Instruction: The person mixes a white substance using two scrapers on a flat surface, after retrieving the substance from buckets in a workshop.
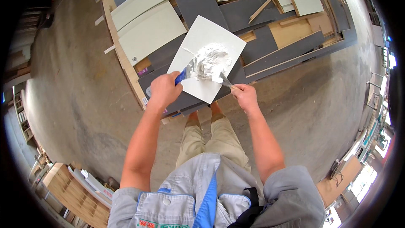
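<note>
A square white board [201,31] lies tilted on top of a pile of panels in front of me. Spread over its middle is a mound of wet white paste [213,59], ridged and smeared. My left hand [165,89] is closed round the blue handle of a putty knife [181,76]; its blade reaches the left side of the paste. In my right hand [245,96] is a scraper [226,81] with a grey metal blade, gripped by its handle. A lump of paste clings to the scraper's tip at the mound's lower right edge.
Beneath the board, a low stack of dark grey [202,6] and off-white panels [152,31] spreads away, with loose wood strips [262,8] on it. Concrete floor [80,88] surrounds the stack. Stacked brown boards [74,196] stand at lower left, and shelving lines the left side.
</note>
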Available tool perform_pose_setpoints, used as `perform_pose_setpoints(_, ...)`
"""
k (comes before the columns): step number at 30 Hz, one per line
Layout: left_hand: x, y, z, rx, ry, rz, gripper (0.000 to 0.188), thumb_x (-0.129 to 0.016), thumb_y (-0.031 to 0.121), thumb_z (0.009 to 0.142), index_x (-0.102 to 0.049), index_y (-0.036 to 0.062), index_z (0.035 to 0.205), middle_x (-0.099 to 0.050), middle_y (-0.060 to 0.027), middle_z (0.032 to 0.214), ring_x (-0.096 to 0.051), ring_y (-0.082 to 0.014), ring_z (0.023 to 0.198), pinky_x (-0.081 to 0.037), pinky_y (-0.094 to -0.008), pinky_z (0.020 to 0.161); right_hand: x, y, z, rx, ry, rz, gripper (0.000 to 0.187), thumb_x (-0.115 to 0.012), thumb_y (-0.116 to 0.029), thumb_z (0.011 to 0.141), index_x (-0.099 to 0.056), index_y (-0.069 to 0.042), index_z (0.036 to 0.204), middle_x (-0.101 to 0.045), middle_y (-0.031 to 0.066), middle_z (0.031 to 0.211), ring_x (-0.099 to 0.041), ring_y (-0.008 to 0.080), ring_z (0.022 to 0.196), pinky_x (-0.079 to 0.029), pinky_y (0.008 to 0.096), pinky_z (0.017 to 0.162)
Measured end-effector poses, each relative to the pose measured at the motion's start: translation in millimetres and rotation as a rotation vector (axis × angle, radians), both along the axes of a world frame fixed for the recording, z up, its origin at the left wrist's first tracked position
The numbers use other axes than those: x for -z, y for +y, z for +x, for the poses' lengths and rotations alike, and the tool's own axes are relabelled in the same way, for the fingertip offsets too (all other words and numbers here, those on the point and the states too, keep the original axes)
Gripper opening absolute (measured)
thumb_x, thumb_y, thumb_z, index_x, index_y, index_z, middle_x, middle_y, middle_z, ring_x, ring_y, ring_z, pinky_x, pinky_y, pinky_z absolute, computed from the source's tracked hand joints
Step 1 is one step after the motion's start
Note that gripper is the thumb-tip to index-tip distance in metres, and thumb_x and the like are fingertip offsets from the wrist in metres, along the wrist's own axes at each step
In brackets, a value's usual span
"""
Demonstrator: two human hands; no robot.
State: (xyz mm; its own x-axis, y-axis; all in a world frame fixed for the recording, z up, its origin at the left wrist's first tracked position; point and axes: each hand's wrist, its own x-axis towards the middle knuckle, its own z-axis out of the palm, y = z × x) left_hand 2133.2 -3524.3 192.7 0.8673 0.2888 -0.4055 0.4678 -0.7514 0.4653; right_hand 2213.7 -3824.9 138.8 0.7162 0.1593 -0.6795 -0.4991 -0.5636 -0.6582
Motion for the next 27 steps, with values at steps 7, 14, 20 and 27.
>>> perform_pose_setpoints(7, 1, 3, 58, 0.194, 0.056, 0.165, 0.034, -0.062, 0.017, 0.076, -0.071, 0.0119, 0.109, -0.069, -0.0191, 0.088, -0.067, -0.0374, 0.084, -0.053, -0.0493, 0.074, 25, 1, -19, 0.422, 0.3, 0.186, 0.021, -0.071, -0.013, 0.084, -0.073, 0.003, 0.097, -0.064, 0.0026, 0.071, -0.049, 0.0058, 0.051, -0.036, 0.0225, 0.047)
perform_pose_setpoints(14, -9, -14, 42, 0.276, 0.166, 0.066, 0.027, -0.06, 0.017, 0.077, -0.069, 0.0089, 0.101, -0.069, -0.0181, 0.084, -0.067, -0.0386, 0.084, -0.052, -0.0495, 0.074, 28, 22, -22, 0.039, -0.13, 0.107, 0.028, -0.069, -0.018, 0.082, -0.072, 0.0, 0.103, -0.069, 0.0072, 0.078, -0.065, 0.0163, 0.071, -0.05, 0.0323, 0.065)
perform_pose_setpoints(20, -16, -14, -16, -0.099, 0.165, -0.122, 0.039, -0.064, 0.024, 0.079, -0.069, 0.0033, 0.112, -0.07, -0.0238, 0.092, -0.067, -0.0416, 0.088, -0.053, -0.0484, 0.081, -9, 16, 11, -0.211, -0.42, -0.285, 0.025, -0.061, -0.019, 0.083, -0.07, -0.005, 0.102, -0.068, 0.0187, 0.086, -0.068, 0.0343, 0.085, -0.053, 0.042, 0.073)
perform_pose_setpoints(27, 29, -44, -61, -0.44, 0.085, -0.36, 0.042, -0.063, 0.025, 0.081, -0.068, -0.001, 0.114, -0.071, -0.0233, 0.092, -0.07, -0.0358, 0.087, -0.054, -0.0406, 0.081, 11, 41, -31, -0.634, -0.735, -0.375, 0.027, -0.062, -0.016, 0.086, -0.066, -0.014, 0.113, -0.061, 0.0091, 0.091, -0.065, 0.0313, 0.074, -0.053, 0.0424, 0.062)
